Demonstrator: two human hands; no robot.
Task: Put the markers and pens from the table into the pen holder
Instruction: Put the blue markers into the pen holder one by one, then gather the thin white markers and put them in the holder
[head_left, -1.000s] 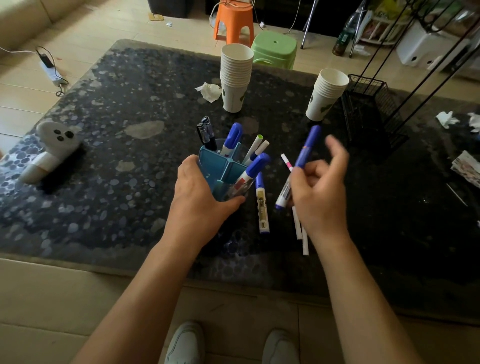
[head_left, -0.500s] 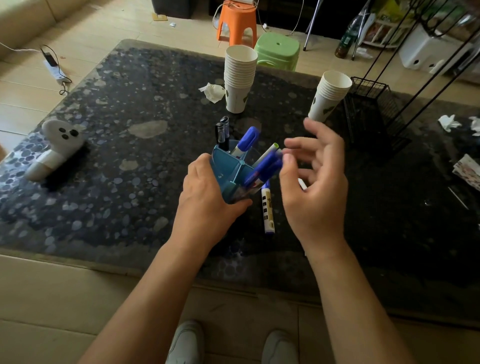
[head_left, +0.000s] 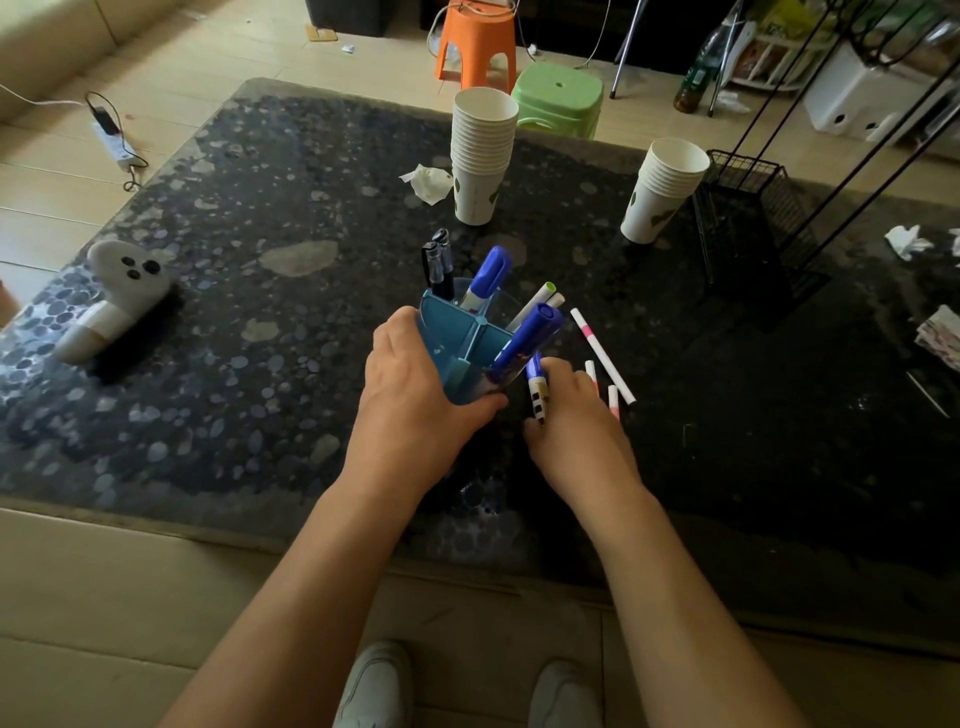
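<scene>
1. Fingers of right hand curled down onto a blue-capped marker lying on the worktop; grip looks closed around it, thumb at the near end.
2. Left hand wrapped around the near side of the blue pen holder, fingers clamped on its wall, thumb on the right face.
3. Pen holder stands at centre of worktop, divided into compartments. Inside: two black pens at 12 o'clock, one blue marker upright-tilted, two more blue markers leaning toward 3 o'clock, plus two white pens.
4. Loose on worktop at 3 o'clock of the holder: three white-and-pink pens, just beside the right hand.
5. Two stacks of paper cups at 12 to 1 o'clock, well apart from the holder.
</scene>
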